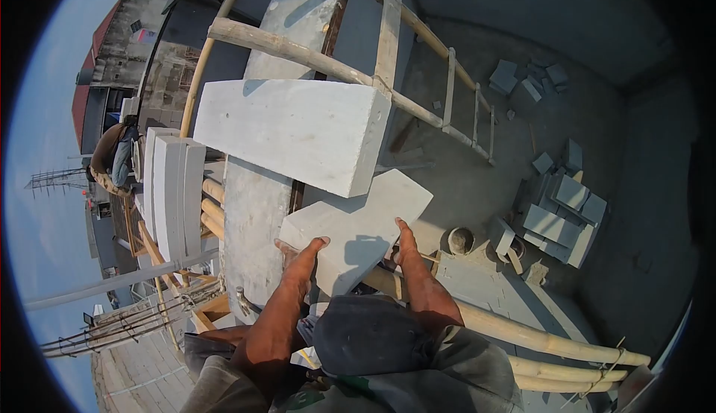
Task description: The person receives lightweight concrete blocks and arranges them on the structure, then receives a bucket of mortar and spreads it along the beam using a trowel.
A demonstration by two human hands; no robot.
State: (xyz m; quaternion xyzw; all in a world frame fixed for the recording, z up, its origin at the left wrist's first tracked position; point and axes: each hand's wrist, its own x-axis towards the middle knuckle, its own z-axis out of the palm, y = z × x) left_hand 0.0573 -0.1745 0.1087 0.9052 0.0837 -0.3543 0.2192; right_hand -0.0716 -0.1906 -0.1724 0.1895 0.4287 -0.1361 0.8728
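A pale lightweight concrete block (358, 223) is tilted in front of me, gripped between both hands. My left hand (302, 253) is closed on its left side, thumb along the edge and fingers partly hidden. On the opposite side, my right hand (406, 241) presses its thumb on the edge; the other fingers are mostly out of sight beneath. Just beyond lies a larger-looking white block (291, 133) across the concrete ledge (257, 212), its near corner close to the held block. A hammer-like metal tool (244, 301) rests on the ledge near my left forearm.
A bamboo ladder (388, 33) leans beyond the blocks. White blocks (170, 189) stand stacked at left, near another person (115, 156). Bamboo poles (552, 338) run low on the right. Far below, the floor (477, 167) holds a block pile (567, 215) and a bucket (461, 241).
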